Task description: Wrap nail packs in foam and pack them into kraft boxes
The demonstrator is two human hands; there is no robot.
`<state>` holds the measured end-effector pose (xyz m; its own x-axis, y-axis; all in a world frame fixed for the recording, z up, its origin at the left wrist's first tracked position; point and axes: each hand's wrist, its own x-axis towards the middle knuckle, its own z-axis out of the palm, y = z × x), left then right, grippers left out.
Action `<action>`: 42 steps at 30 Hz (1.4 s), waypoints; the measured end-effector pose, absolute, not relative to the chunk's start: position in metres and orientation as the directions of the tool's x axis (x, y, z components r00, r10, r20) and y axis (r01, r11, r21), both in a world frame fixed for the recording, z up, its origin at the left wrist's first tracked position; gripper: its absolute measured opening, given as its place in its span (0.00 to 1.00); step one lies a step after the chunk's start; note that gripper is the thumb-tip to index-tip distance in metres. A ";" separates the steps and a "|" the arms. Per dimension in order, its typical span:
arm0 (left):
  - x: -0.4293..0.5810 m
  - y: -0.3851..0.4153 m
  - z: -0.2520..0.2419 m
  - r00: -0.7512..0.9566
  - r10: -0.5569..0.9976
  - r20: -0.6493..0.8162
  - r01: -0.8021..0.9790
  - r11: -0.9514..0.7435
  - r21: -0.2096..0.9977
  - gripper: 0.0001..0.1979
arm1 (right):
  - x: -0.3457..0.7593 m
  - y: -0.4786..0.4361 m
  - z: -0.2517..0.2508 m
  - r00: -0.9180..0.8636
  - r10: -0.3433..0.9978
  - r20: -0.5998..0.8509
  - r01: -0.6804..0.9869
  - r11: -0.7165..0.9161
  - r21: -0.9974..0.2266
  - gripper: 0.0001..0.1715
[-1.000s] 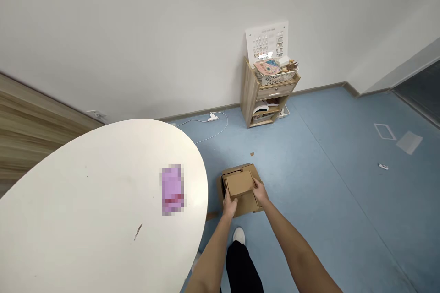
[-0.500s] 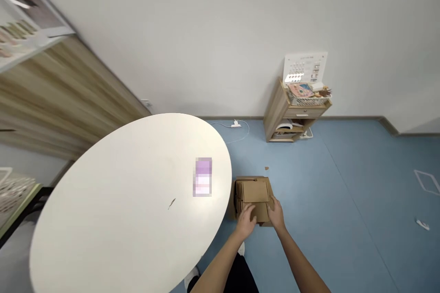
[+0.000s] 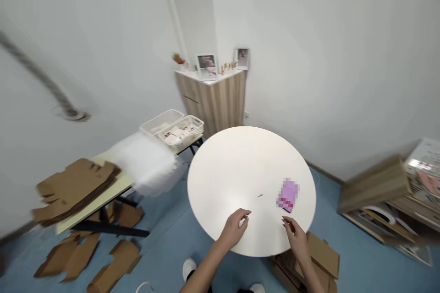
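Purple item (image 3: pixel 289 192), pixelated, perhaps a phone: on table (image 3: pixel 227 169), 3 o'clock side | Risk: a careless sweep of the right hand (image 3: pixel 297 234), just beside it, could nudge it off the rim | Pose: left hand (image 3: pixel 234 229) at 7, right at 4, both seemingly bare, fingers curled but parted; right forearm (image 3: pixel 311 274) crosses above box (image 3: pixel 326 256) at 5

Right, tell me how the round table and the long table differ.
The round table has a curved edge; the long table has straight edges. The round table's top is white, the long table's pale yellow. The round table bears a pixelated purple item, while the long table bears flat cardboard, white sheeting and baskets. Both carry things.
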<state>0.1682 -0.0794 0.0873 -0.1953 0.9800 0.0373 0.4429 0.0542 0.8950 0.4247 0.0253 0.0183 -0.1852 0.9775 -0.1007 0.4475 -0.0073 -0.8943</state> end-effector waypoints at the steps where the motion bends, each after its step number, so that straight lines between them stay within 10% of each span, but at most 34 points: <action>1: 0.140 -0.096 0.092 -0.244 0.969 0.035 0.449 0.081 0.890 0.15 | 0.395 0.023 0.029 -0.225 0.970 -0.088 0.439 0.020 -0.898 0.24; 18: -0.211 -0.319 0.113 -0.642 0.763 -0.079 0.428 0.442 0.788 0.16 | -0.056 -0.066 0.106 -0.804 0.595 0.003 0.256 0.349 -0.901 0.19; 32: -0.434 -0.147 0.084 -0.609 0.793 -0.021 0.595 0.474 0.649 0.27 | -0.351 0.083 0.093 -0.850 0.527 0.016 0.310 0.524 -0.793 0.19; 42: -0.525 -0.057 0.060 -0.583 0.808 -0.081 0.672 0.536 0.512 0.30 | -0.556 0.142 0.057 -0.802 0.525 -0.284 0.594 0.649 -0.477 0.24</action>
